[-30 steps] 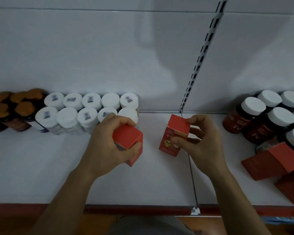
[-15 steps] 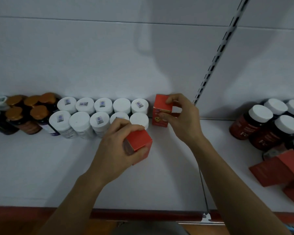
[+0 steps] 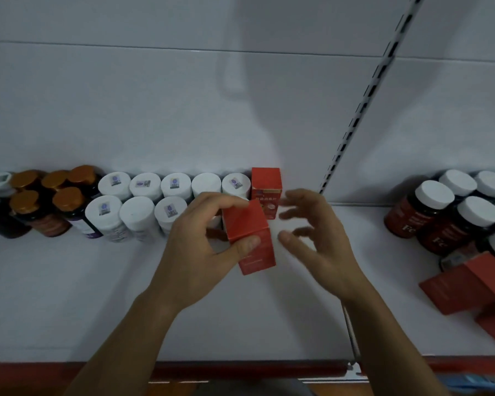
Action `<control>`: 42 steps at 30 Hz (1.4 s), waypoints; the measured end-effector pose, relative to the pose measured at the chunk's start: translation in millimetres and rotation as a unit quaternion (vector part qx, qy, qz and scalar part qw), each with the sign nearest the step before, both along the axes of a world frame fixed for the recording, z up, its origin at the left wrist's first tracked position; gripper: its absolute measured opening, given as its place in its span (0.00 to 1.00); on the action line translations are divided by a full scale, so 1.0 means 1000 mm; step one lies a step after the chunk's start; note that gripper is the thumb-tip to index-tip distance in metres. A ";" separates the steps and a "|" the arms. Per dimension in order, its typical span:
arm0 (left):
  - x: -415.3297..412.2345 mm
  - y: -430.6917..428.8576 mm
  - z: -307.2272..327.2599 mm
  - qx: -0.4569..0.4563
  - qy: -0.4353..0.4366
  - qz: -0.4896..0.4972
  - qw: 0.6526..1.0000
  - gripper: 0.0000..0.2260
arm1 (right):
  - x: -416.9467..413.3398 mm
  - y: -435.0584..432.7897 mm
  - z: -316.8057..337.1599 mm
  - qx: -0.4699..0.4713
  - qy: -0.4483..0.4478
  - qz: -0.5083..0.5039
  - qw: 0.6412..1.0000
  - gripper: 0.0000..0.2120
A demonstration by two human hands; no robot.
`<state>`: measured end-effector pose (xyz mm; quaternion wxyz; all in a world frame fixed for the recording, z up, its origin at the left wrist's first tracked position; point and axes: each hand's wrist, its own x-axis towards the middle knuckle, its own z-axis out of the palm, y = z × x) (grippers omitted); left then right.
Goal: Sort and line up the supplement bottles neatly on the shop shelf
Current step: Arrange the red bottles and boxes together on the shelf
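Note:
My left hand (image 3: 200, 247) grips a small red box (image 3: 250, 237) above the white shelf (image 3: 69, 295), tilted, just in front of the white-capped bottles (image 3: 143, 201). A second red box (image 3: 266, 187) stands upright against the back wall, right of the rear bottle row. My right hand (image 3: 317, 238) hovers beside both boxes with fingers spread, holding nothing; it is blurred.
Amber-capped dark bottles (image 3: 49, 195) stand at the far left. Red bottles with white caps (image 3: 452, 212) cluster at the right, with red boxes (image 3: 469, 284) lying tipped in front of them. A slotted upright rail (image 3: 363, 104) runs up the back wall. The shelf's red front edge (image 3: 240, 370) is near me.
My right hand set its red box upright against the back wall beside the white-capped bottles, let go and drew back. My left hand brought its box rightward, toward that spot.

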<state>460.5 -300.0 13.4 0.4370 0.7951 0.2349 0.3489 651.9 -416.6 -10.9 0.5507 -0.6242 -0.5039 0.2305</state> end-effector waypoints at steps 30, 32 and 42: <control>0.067 0.060 -0.014 0.193 0.165 -0.016 0.967 0.15 | 0.053 0.039 -0.020 -0.034 -0.097 -0.184 0.978 0.22; 0.070 0.062 -0.011 0.203 0.162 -0.009 0.966 0.13 | 0.049 0.029 -0.020 -0.071 -0.048 -0.151 0.985 0.32; 0.165 -0.018 0.018 0.267 0.099 -0.173 0.943 0.11 | 0.073 -0.157 0.059 -0.121 -0.285 -0.371 0.876 0.17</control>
